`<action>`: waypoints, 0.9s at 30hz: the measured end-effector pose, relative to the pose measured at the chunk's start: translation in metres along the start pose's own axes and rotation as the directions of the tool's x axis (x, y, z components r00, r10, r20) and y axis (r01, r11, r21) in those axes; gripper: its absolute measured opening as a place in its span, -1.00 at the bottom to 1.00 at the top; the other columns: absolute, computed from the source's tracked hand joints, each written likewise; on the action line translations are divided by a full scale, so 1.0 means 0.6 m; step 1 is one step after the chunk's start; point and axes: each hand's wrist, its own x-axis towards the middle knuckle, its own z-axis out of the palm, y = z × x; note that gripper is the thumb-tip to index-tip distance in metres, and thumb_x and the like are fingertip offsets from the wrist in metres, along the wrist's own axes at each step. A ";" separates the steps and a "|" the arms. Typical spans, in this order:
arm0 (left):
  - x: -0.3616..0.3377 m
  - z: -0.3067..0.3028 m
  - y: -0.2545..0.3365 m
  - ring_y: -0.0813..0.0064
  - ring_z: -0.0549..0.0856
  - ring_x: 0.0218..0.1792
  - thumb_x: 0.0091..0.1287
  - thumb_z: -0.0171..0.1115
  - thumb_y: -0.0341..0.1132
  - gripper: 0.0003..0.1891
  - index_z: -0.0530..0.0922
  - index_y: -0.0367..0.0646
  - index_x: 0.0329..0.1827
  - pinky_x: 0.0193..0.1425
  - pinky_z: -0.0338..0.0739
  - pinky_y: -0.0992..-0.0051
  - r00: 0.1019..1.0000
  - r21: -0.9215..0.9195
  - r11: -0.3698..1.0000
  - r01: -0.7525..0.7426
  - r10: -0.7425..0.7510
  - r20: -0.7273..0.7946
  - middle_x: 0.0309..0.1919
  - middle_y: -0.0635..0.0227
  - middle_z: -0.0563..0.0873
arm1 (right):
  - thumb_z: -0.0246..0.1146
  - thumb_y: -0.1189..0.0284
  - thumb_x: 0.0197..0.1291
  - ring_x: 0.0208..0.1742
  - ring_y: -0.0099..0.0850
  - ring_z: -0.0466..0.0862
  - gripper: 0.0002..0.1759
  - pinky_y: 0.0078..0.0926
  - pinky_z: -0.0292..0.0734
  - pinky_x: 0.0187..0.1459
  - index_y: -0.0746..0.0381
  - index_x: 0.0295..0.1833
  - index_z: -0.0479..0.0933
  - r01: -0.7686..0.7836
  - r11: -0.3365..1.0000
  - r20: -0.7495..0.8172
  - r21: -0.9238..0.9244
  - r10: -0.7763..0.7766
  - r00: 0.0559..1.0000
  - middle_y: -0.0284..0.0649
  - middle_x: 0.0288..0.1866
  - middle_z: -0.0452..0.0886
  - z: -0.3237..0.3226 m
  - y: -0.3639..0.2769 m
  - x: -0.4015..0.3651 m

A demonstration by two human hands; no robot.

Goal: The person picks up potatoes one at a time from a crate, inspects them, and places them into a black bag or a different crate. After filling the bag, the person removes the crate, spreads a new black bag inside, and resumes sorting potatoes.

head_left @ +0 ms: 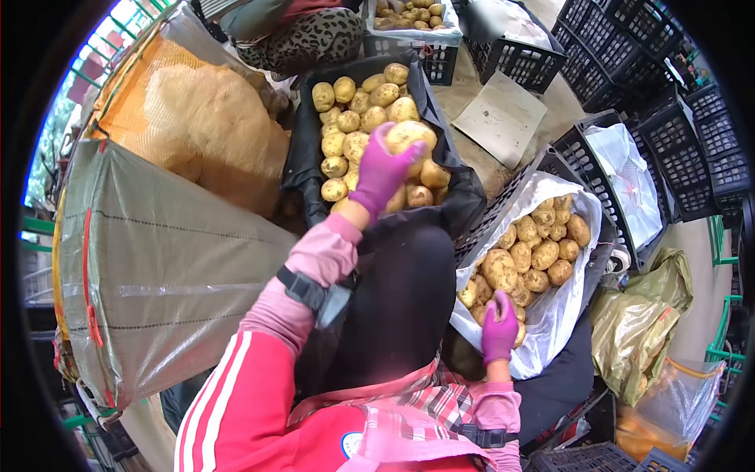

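My left hand (385, 169), in a purple glove, is closed round a large potato (410, 135) above the black-lined crate (297, 149), where many potatoes (346, 122) lie. At the right, my right hand (499, 326), gloved too, is at the near end of the white-lined crate (550, 334), which holds more potatoes (537, 256). Its fingers are closed beside a potato at that end; whether they grip it is hidden.
A full orange mesh sack (189, 110) and a grey-green woven sack (173, 275) stand at the left. Stacked black crates (621, 47) fill the back right. A person in leopard-print trousers (303, 39) sits ahead, near another potato crate (417, 49).
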 end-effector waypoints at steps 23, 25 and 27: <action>0.231 -0.081 -0.244 0.05 0.35 0.47 0.44 0.14 -0.09 -0.36 0.28 -0.24 0.49 0.54 0.19 0.28 0.907 0.780 0.496 -0.382 0.038 0.420 0.41 -0.07 0.41 | 0.25 0.35 0.25 -0.05 -0.18 0.69 -0.74 -0.24 0.55 0.02 0.17 0.00 0.65 0.094 0.991 -0.084 -0.091 -0.102 0.991 -0.18 -0.07 0.73 0.013 -0.004 -0.006; 0.159 -0.104 -0.199 0.03 0.39 0.43 0.40 0.15 -0.12 -0.36 0.29 -0.28 0.47 0.51 0.24 0.25 0.954 0.757 0.581 -0.299 0.200 0.223 0.38 -0.10 0.43 | 0.25 0.35 0.25 -0.05 -0.18 0.70 -0.74 -0.24 0.55 0.02 0.17 0.00 0.65 0.154 0.983 -0.105 -0.103 -0.164 0.981 -0.19 -0.06 0.73 0.015 0.003 -0.006; 0.051 -0.145 -0.157 -0.01 0.45 0.36 0.36 0.20 -0.18 -0.43 0.39 -0.29 0.37 0.46 0.33 0.23 0.955 0.754 0.590 -0.290 0.229 0.188 0.32 -0.10 0.49 | 0.25 0.36 0.25 -0.04 -0.18 0.71 -0.74 -0.24 0.56 0.03 0.19 0.01 0.66 0.150 0.987 -0.112 -0.055 -0.155 0.982 -0.17 -0.07 0.74 0.015 0.006 -0.006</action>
